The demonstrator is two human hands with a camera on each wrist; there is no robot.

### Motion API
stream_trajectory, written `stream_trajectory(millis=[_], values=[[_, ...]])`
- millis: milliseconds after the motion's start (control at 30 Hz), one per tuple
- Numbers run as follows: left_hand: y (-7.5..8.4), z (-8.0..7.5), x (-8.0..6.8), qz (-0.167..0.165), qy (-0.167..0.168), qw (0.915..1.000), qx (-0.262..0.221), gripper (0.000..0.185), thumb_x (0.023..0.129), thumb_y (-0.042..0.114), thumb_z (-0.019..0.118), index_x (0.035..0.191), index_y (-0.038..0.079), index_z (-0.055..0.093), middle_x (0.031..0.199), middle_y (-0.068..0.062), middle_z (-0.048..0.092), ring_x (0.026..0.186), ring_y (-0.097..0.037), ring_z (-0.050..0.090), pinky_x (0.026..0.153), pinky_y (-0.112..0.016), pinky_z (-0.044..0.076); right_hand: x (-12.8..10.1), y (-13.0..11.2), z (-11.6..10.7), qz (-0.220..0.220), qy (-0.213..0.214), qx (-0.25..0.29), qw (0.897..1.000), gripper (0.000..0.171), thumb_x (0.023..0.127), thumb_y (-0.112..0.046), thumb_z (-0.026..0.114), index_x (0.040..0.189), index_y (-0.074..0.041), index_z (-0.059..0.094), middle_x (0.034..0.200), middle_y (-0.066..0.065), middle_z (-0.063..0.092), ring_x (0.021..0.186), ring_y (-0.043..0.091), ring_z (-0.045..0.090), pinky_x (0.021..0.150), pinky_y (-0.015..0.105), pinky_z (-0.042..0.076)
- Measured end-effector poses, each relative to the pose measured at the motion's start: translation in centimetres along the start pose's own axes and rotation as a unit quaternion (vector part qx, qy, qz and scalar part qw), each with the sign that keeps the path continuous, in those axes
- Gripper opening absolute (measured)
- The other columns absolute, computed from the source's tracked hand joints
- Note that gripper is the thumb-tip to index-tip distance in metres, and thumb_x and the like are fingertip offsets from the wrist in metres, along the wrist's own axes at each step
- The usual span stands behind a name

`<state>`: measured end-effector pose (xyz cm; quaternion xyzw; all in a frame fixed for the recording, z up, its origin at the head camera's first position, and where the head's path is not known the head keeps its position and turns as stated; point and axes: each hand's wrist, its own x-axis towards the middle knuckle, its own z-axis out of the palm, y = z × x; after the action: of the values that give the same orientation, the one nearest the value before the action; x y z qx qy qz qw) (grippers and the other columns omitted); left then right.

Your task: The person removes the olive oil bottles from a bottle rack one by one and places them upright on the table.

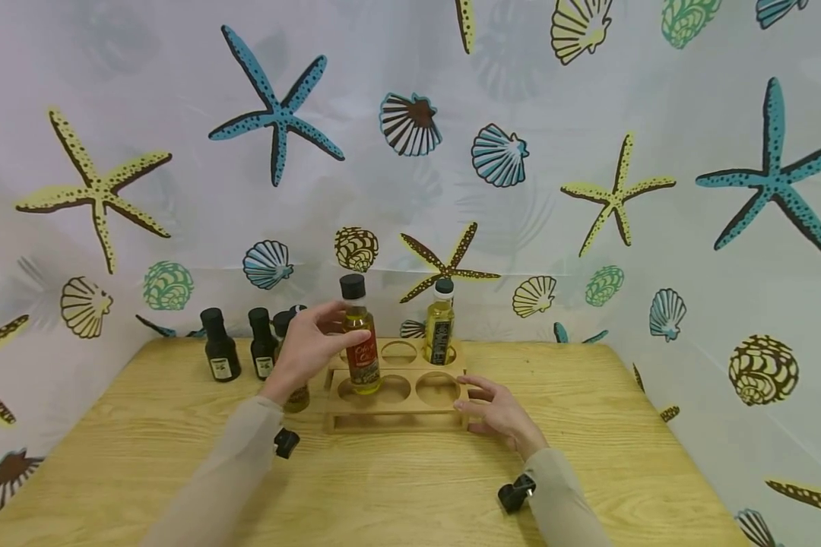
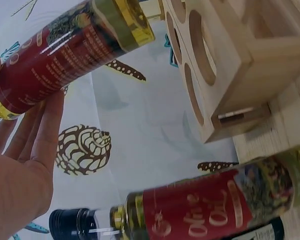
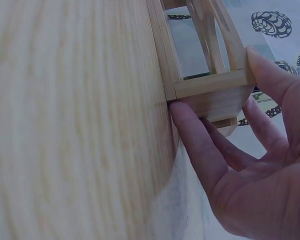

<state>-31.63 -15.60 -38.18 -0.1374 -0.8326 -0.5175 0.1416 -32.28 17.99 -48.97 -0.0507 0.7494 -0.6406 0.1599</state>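
My left hand (image 1: 315,342) grips a red-labelled olive oil bottle (image 1: 362,357) with a black cap, thumb and fingers around its upper part. The bottle is upright, its base at the front left hole of a two-tier wooden bottle rack (image 1: 397,422). In the left wrist view, the held bottle (image 2: 65,55) shows its yellow oil at the base. My right hand (image 1: 496,414) rests against the rack's right end. In the right wrist view, its thumb touches the upper edge and its extended fingers lie along the end panel (image 3: 215,102).
A yellow oil bottle (image 1: 441,327) stands in the rack's back right hole. Left of the rack are dark bottles (image 1: 222,349), (image 1: 263,346) and another olive oil bottle (image 2: 200,205), partly hidden by my left hand in the head view. A patterned curtain (image 1: 410,190) hangs behind the table (image 1: 383,486).
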Motion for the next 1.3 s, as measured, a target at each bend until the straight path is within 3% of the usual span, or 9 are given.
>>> stream_trajectory(millis=[300, 667, 1000, 1300], values=[[-0.6, -2.8, -1.3, -0.02, -0.016, 0.9985, 0.049, 0.069, 0.076, 0.054, 0.079, 0.131, 0.017, 0.06, 0.118, -0.009, 0.068, 0.106, -0.027, 0.065, 0.088, -0.047, 0.055, -0.1, -0.1, 0.0, 0.001, 0.004, 0.004, 1.0, 0.059, 0.087, -0.025, 0.076, 0.142, -0.022, 0.053, 0.153, 0.022, 0.035, 0.13, 0.039, 0.05, 0.087, 0.045, 0.057], [-0.8, -6.0, -2.6, -0.029, -0.052, 0.997, 0.05, 0.07, 0.078, 0.049, 0.079, 0.134, 0.012, 0.058, 0.128, -0.014, 0.063, 0.11, -0.032, 0.065, 0.088, -0.046, 0.057, 0.0, -0.1, 0.1, -0.005, 0.01, -0.006, 1.0, 0.059, 0.089, -0.024, 0.074, 0.143, -0.022, 0.051, 0.152, 0.023, 0.036, 0.127, 0.038, 0.053, 0.085, 0.045, 0.058], [-1.9, -7.4, -3.4, -0.043, -0.052, 0.9957, 0.063, 0.07, 0.078, 0.051, 0.079, 0.134, 0.014, 0.058, 0.127, -0.013, 0.063, 0.111, -0.031, 0.064, 0.088, -0.048, 0.055, 0.2, -0.2, 0.0, -0.004, 0.006, -0.015, 1.0, 0.061, 0.087, -0.026, 0.075, 0.143, -0.023, 0.052, 0.151, 0.023, 0.037, 0.123, 0.034, 0.057, 0.084, 0.043, 0.058], [-2.9, -8.9, -4.1, -0.024, -0.049, 0.9959, 0.072, 0.06, 0.082, 0.045, 0.077, 0.13, 0.012, 0.06, 0.123, -0.012, 0.065, 0.107, -0.03, 0.066, 0.081, -0.039, 0.058, 0.0, -0.2, 0.0, -0.003, 0.008, -0.014, 1.0, 0.061, 0.088, -0.028, 0.075, 0.143, -0.024, 0.051, 0.152, 0.023, 0.037, 0.123, 0.033, 0.058, 0.085, 0.042, 0.058]])
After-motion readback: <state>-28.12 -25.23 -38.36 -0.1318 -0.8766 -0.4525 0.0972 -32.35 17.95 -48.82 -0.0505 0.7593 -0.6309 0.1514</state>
